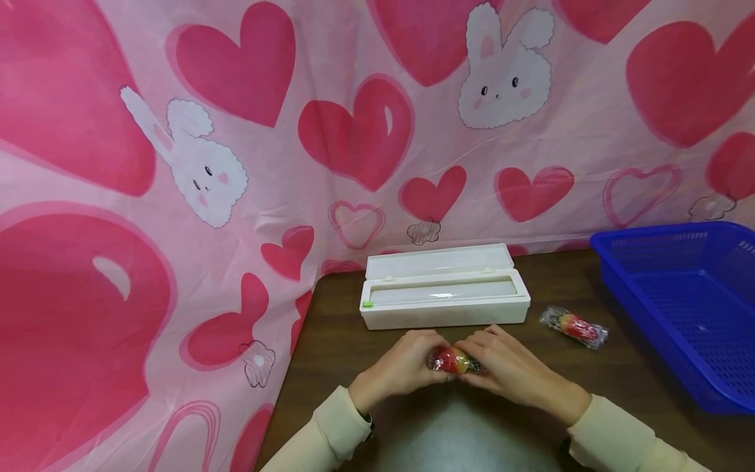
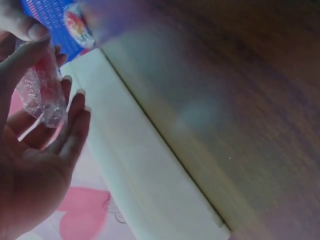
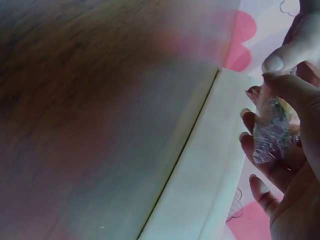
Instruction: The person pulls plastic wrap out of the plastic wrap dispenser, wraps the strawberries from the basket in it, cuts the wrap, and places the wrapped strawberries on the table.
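Between my two hands is a red and yellow piece with a dark green end, wrapped in clear plastic film [image 1: 453,360]; its exact kind is unclear. My left hand [image 1: 404,364] grips the red end, thumb above and fingers underneath. At the green end, my right hand [image 1: 513,370] holds it the same way. Crinkled film [image 2: 50,112] bunches over the left fingers in the left wrist view, and more film [image 3: 272,140] gathers by the right fingers in the right wrist view. Just behind the hands stands a white cling film dispenser [image 1: 445,316], lid raised, with a roll inside.
A similar film-wrapped red and yellow piece [image 1: 575,326] lies on the dark wooden table [image 1: 330,321], right of the dispenser. Farther right is a blue plastic basket [image 1: 655,341]. A pink cloth with hearts and rabbits [image 1: 354,216] hangs behind and along the left.
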`<state>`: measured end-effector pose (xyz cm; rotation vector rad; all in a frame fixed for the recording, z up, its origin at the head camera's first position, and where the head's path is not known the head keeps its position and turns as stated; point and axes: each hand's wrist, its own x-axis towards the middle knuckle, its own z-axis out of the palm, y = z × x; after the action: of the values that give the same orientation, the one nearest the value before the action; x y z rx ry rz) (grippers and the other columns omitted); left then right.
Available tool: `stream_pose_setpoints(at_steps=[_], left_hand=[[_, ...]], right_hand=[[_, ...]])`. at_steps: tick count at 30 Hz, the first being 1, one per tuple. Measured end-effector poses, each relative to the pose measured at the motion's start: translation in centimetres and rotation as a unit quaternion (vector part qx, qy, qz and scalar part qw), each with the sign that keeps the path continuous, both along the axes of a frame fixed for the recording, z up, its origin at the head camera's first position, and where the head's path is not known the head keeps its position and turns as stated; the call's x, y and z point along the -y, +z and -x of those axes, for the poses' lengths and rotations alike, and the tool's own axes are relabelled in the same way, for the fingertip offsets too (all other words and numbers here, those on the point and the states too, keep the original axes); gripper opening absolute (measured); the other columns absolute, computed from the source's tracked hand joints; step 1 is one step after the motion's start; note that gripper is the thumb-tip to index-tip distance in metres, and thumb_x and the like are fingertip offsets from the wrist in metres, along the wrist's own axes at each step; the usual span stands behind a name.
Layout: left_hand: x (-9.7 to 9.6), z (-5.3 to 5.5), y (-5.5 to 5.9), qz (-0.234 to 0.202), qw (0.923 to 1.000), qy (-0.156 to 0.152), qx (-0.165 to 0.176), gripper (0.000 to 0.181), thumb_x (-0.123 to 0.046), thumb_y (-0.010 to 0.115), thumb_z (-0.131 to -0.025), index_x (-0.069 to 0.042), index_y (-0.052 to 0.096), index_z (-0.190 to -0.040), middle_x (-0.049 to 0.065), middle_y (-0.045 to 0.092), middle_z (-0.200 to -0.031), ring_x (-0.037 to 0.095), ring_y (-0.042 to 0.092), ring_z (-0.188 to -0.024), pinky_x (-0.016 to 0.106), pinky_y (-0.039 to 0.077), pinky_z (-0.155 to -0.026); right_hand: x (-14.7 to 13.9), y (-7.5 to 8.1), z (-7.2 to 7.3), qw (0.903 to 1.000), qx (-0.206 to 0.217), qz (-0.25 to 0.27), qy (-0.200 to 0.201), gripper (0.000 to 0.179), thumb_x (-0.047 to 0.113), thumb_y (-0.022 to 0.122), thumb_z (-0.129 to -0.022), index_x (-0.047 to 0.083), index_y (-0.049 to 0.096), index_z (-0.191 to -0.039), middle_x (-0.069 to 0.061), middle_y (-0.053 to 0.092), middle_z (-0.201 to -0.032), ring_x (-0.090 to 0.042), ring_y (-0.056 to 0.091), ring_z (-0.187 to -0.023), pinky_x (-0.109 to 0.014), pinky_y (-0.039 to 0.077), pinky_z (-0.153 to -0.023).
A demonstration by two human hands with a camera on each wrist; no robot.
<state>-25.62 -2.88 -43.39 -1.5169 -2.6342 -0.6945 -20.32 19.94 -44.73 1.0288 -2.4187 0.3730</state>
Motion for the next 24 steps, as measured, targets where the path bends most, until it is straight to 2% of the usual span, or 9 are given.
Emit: stream_pose_setpoints(at_steps=[5, 12, 17, 24], left_hand=[[-0.1, 0.2, -0.1, -0.009, 0.9997, -0.019, 0.010, 0.035, -0.027, 0.089, -0.081, -0.010, 0.074, -0.107, -0.006, 0.070, -0.094, -0.004, 0.057, -0.083, 0.008, 0.045, -0.074], [-0.2, 0.2, 0.0, -0.005, 0.9997, -0.019, 0.017, 0.036, -0.028, 0.089, -0.081, -0.009, 0.074, -0.107, -0.005, 0.071, -0.094, -0.004, 0.057, -0.082, 0.008, 0.045, -0.073], [-0.2, 0.3, 0.0, -0.003, 0.9995, -0.023, 0.023, 0.037, -0.028, 0.088, -0.082, -0.009, 0.074, -0.109, -0.005, 0.070, -0.096, -0.004, 0.057, -0.083, 0.008, 0.045, -0.073], [0.2, 0.2, 0.4, -0.014, 0.9990, -0.034, 0.027, 0.038, -0.032, 0.086, -0.084, -0.010, 0.073, -0.112, -0.007, 0.071, -0.100, -0.005, 0.058, -0.087, 0.010, 0.047, -0.078]], right_hand=[[0.0, 0.2, 0.0, 0.9998, -0.018, -0.012, 0.006, 0.040, 0.036, 0.089, -0.075, 0.013, 0.073, -0.104, 0.010, 0.066, -0.090, -0.009, 0.061, -0.086, -0.035, 0.046, -0.084], [-0.1, 0.4, 0.0, 0.9994, -0.026, -0.021, 0.009, 0.040, 0.036, 0.089, -0.074, 0.014, 0.073, -0.104, 0.010, 0.066, -0.089, -0.009, 0.060, -0.085, -0.038, 0.047, -0.085], [-0.2, 0.7, -0.1, 0.9996, -0.015, -0.024, 0.004, 0.040, 0.037, 0.088, -0.076, 0.014, 0.074, -0.105, 0.010, 0.066, -0.090, -0.010, 0.061, -0.087, -0.038, 0.047, -0.087], [-0.5, 1.5, -0.6, 0.9992, 0.024, -0.031, -0.004, 0.037, 0.039, 0.086, -0.081, 0.014, 0.074, -0.107, 0.012, 0.068, -0.094, -0.008, 0.061, -0.088, -0.038, 0.046, -0.087]])
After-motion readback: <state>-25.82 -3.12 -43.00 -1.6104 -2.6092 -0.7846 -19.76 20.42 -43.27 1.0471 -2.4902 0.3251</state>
